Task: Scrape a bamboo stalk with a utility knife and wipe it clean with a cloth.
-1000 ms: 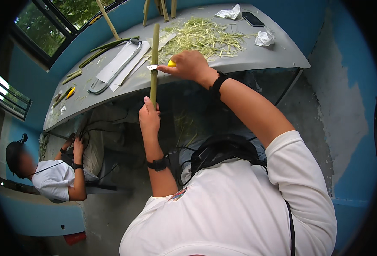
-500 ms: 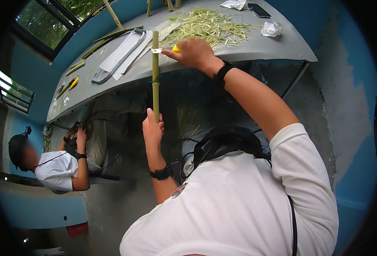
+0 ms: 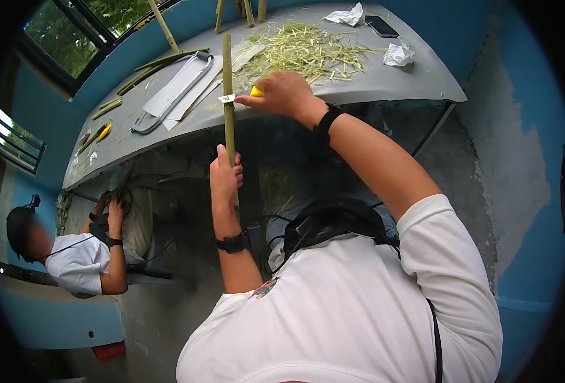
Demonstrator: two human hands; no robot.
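Note:
My left hand (image 3: 225,173) is wrapped round the lower part of a green bamboo stick (image 3: 228,70), which stands nearly upright in front of the table edge. In my right hand (image 3: 285,96) is a knife with a yellow handle (image 3: 257,92). Its short blade (image 3: 227,98) lies across the bamboo just above a node, touching it. The right thumb rests close to the blade's near side. Most of the handle is hidden inside the fist.
On the grey table (image 3: 384,83) lie a heap of bamboo shavings (image 3: 314,54), a hacksaw (image 3: 180,96), paper sheets (image 3: 167,89), a phone (image 3: 381,26), crumpled tissue (image 3: 398,55) and a yellow-handled tool (image 3: 104,132). Another person (image 3: 81,255) sits at the left.
The knife blade has moved down the bamboo stick toward my left hand, from above the node to near it. The left hand still holds the stick, slightly higher in view.

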